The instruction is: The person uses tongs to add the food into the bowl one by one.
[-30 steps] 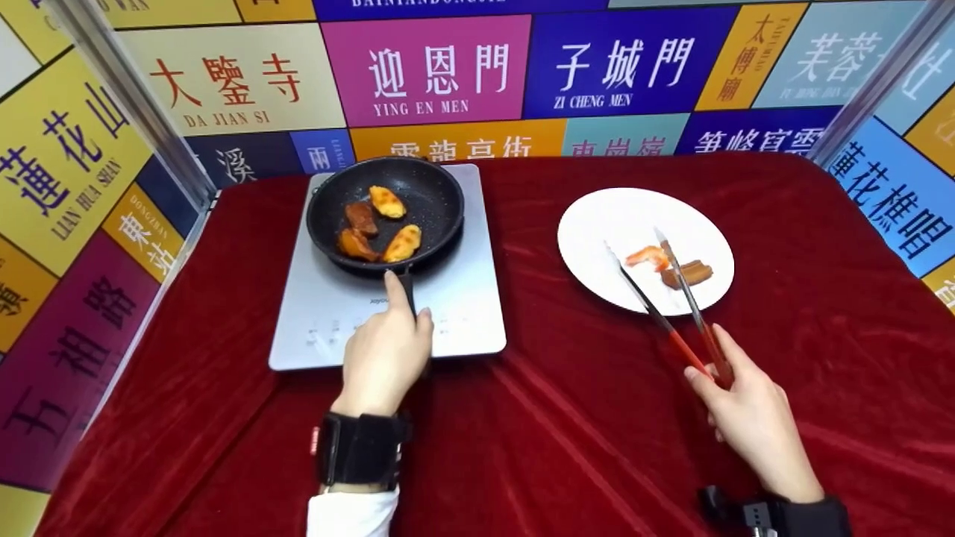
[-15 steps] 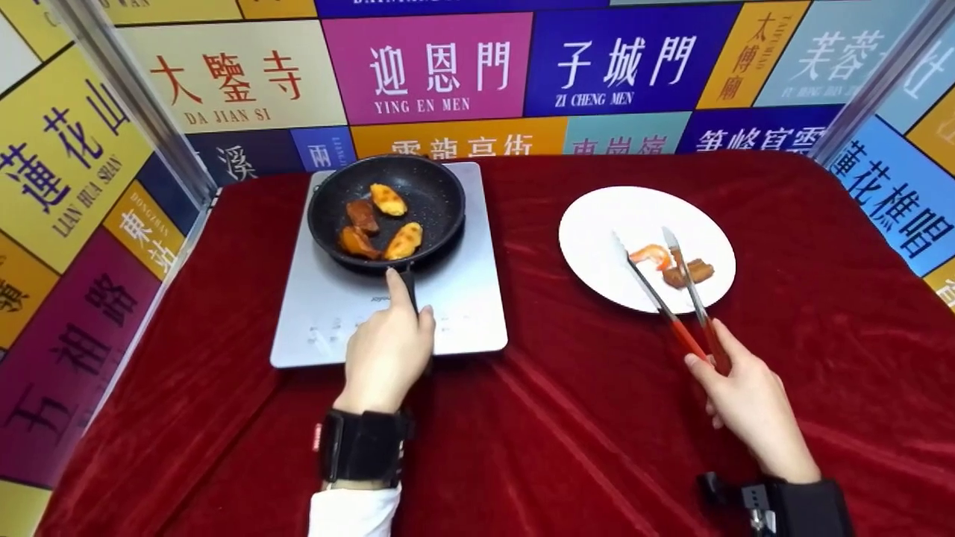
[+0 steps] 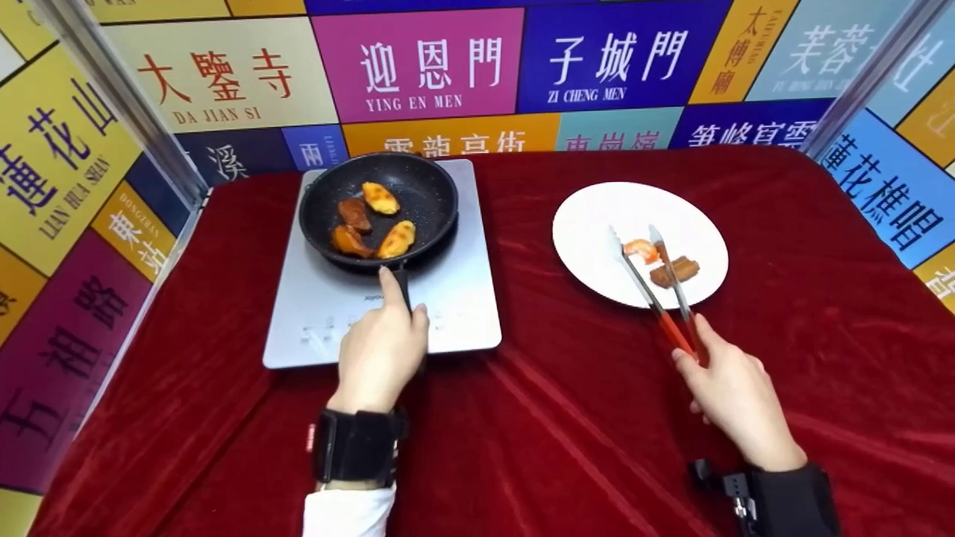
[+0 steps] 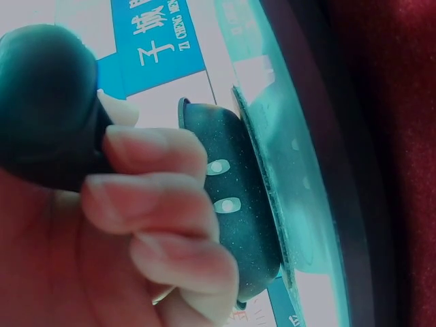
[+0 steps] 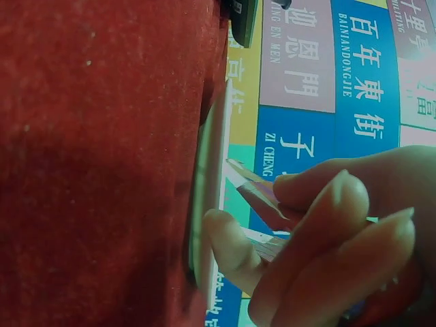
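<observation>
My left hand (image 3: 382, 350) grips the black handle (image 4: 48, 109) of a frying pan (image 3: 429, 198), its index finger stretched along the top. In the pan lie two yellow browned pieces (image 3: 396, 239) and two reddish-brown pieces (image 3: 354, 215) of food. My right hand (image 3: 735, 391) holds tongs (image 3: 675, 332) with red grips, their arms spread apart over a white plate (image 3: 586, 261). Between the tong tips is a shrimp (image 3: 640, 250); whether they touch it I cannot tell. A brown ridged piece of food (image 3: 675, 272) lies beside it, partly behind one tong arm.
The pan sits on a silver induction cooktop (image 3: 462, 313) at the left. A dark red cloth (image 3: 537, 418) covers the table. Printed panels (image 3: 425, 67) with metal corner posts (image 3: 142, 104) stand round the back and sides.
The right hand and tongs have shifted slightly forward and left, bringing the tips around the shrimp; the tong arms look a little closer together. The left hand stays on the pan handle.
</observation>
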Demonstrator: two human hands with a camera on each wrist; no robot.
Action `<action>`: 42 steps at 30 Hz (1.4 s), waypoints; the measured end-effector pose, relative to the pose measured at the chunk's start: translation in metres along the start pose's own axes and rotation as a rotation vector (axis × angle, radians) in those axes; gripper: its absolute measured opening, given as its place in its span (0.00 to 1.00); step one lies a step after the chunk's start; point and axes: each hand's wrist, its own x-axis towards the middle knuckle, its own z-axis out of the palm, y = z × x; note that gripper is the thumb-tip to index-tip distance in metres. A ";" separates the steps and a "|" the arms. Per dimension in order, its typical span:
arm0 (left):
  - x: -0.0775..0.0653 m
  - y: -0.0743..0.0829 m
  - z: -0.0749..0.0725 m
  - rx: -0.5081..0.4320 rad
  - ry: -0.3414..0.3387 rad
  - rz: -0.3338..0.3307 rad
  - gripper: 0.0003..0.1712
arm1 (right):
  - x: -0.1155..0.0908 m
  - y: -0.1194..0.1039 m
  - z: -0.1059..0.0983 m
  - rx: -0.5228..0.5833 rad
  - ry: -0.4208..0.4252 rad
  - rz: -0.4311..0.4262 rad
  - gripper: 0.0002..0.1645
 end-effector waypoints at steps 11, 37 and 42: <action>0.000 -0.003 0.001 -0.020 -0.021 -0.011 0.41 | -0.004 -0.008 0.009 -0.080 0.097 -0.119 0.31; 0.000 0.001 0.000 0.000 -0.013 0.006 0.41 | -0.006 0.013 0.002 0.250 -0.013 -0.017 0.30; 0.000 0.000 0.001 -0.002 -0.026 0.000 0.41 | -0.001 0.021 0.003 0.448 -0.068 0.030 0.27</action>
